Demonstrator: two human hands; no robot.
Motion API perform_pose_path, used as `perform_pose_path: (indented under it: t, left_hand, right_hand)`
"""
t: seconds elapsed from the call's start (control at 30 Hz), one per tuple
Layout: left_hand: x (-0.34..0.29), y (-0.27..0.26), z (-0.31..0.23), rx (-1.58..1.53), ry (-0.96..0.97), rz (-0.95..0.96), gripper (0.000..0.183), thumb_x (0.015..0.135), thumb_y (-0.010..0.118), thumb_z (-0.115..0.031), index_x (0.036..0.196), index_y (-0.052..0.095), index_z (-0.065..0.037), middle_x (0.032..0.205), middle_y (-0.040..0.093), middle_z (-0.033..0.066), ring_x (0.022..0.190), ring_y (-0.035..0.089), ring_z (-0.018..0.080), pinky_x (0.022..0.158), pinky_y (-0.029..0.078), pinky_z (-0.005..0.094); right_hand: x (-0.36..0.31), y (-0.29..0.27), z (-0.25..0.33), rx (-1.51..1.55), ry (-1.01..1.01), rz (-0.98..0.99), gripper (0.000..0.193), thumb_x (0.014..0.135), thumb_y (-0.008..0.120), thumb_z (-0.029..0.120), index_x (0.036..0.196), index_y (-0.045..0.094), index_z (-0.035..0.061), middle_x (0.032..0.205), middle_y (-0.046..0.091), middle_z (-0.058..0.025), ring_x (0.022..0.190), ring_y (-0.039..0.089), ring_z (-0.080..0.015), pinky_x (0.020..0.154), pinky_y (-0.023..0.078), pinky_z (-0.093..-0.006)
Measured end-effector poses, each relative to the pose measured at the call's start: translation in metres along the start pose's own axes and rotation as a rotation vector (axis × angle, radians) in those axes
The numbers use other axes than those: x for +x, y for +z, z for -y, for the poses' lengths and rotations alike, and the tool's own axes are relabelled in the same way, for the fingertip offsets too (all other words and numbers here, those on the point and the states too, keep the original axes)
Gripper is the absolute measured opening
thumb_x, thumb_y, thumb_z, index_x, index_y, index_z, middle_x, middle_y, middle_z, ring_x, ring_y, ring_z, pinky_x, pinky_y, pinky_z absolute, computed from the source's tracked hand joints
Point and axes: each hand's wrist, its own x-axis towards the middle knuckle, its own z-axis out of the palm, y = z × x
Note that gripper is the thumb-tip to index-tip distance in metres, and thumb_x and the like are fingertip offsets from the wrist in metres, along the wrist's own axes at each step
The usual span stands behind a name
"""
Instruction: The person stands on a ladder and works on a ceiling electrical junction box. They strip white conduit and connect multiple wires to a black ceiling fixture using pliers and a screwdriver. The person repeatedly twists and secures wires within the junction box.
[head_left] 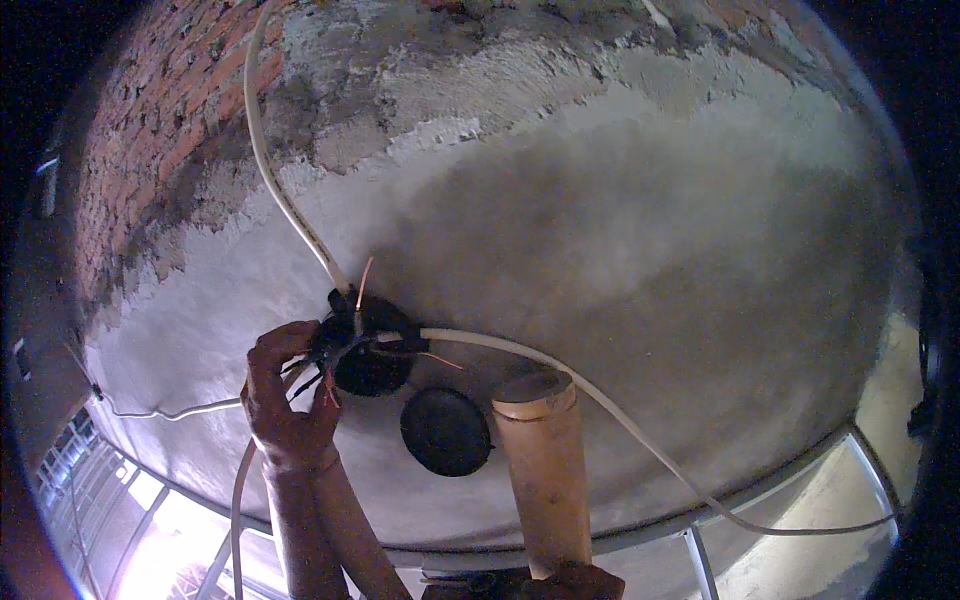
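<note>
1. The left hand (285, 420) has bent fingers at black wires (304, 387); whether it grips them, I cannot tell. The right hand's state also cannot be told.
2. A tan tube (545, 470) stands to the right.
3. The black box (372, 372), with pale cables (262, 140), sits at the plastered wall (650, 250), near a black disc (446, 432).

Dim and grainy: glare blew out below-left of the hands (285, 405), the grey wall (690, 260) read darker to their right, fisheye bowed its edge below them, corners black.
</note>
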Motion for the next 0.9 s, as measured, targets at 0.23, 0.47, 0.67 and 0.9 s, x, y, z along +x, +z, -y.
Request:
perform_pose_path:
  t: [0.23,0.47,0.67,0.9]
  left_hand:
    - [0.001,-0.016,0.001,-0.373,-0.226,0.019,0.035,0.1,0.054,-0.025,0.118,0.056,0.006,0.113,0.067,0.0191,0.101,0.069,0.0275,0.091,0.056,0.0402]
    - [0.004,-0.029,0.006,-0.283,-0.469,0.027,0.036,0.098,0.052,-0.021,0.123,0.055,0.005,0.113,0.068,0.0202,0.106,0.069,0.0302,0.098,0.054,0.0423]
    - [0.003,-0.009,-0.005,-0.65,-0.401,-0.389,0.033,0.098,0.05,-0.022,0.113,0.06,0.005,0.114,0.066,0.0199,0.104,0.067,0.0309,0.096,0.054,0.0422]
    - [-0.024,-0.002,-0.019,-0.234,0.064,-0.201,0.034,0.072,0.049,0.011,0.101,0.064,0.001,0.107,0.068,0.0226,0.095,0.068,0.0357,0.08,0.057,0.0426]
  right_hand:
    - [0.015,-0.019,0.008,0.082,-0.133,-0.086,0.012,0.076,0.077,0.021,0.074,0.066,0.0175,0.069,0.063,-0.0085,0.063,0.064,-0.0303,0.054,0.053,-0.0462]
    - [0.008,-0.017,0.005,-0.15,-0.11,0.175,0.014,0.082,0.074,0.022,0.08,0.065,0.0111,0.081,0.066,-0.0149,0.072,0.067,-0.0345,0.061,0.054,-0.0455]
    - [0.014,-0.027,0.005,-0.023,-0.085,0.232,0.017,0.086,0.076,0.026,0.087,0.068,0.0109,0.082,0.067,-0.0156,0.07,0.065,-0.035,0.063,0.055,-0.0441]
    - [0.021,-0.026,0.014,-0.093,-0.059,0.232,0.021,0.089,0.075,0.031,0.088,0.068,0.0113,0.078,0.064,-0.0152,0.067,0.063,-0.0363,0.064,0.053,-0.048]
